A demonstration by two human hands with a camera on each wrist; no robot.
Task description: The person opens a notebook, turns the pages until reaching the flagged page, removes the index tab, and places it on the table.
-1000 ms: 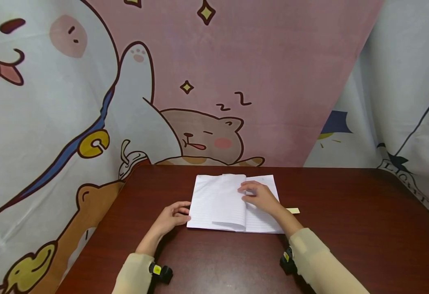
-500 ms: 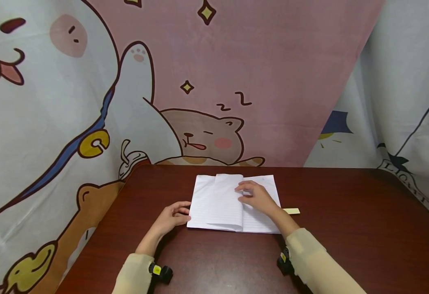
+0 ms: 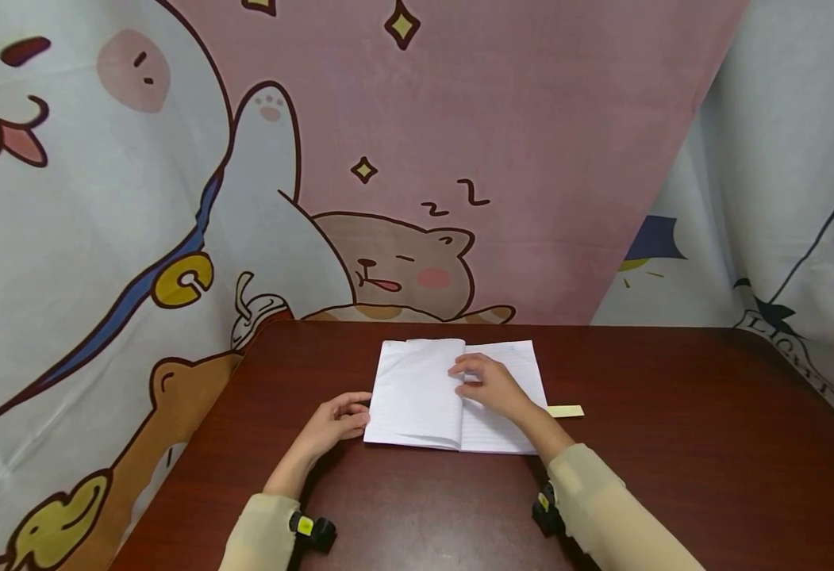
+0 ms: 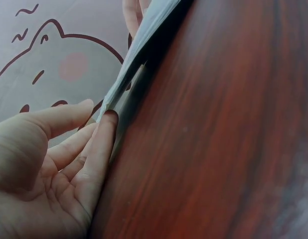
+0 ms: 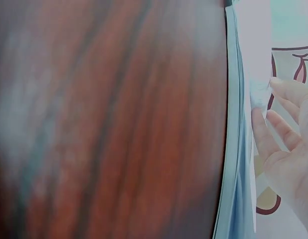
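A white, ruled paper notebook [image 3: 413, 392] is lying spread flat on the dark reddish-brown, wood-grained surface [image 3: 417, 500], near its far edge. The person's left hand [image 3: 334, 418] is resting at the notebook's left edge, its fingers loosely bent and touching the edge of the pages, its thumb standing apart from them. The right hand [image 3: 491, 386] is reaching over the right-hand page, its fingertips beside the middle fold; its fingers are bending gently, thumb and fingers parted, and it is gripping nothing that shows (the right wrist view is showing the fingertips at the white paper). A pale yellow, flat strip [image 3: 566, 411] is sticking out past the notebook's right edge, just beyond the right forearm. Cream-coloured sleeves [image 3: 616, 500] are covering both forearms, and a small black device [image 3: 313, 531] is sitting at the left wrist. Behind the surface, a pink-and-white cloth backdrop [image 3: 545, 159] is hanging, carrying cartoon animals.
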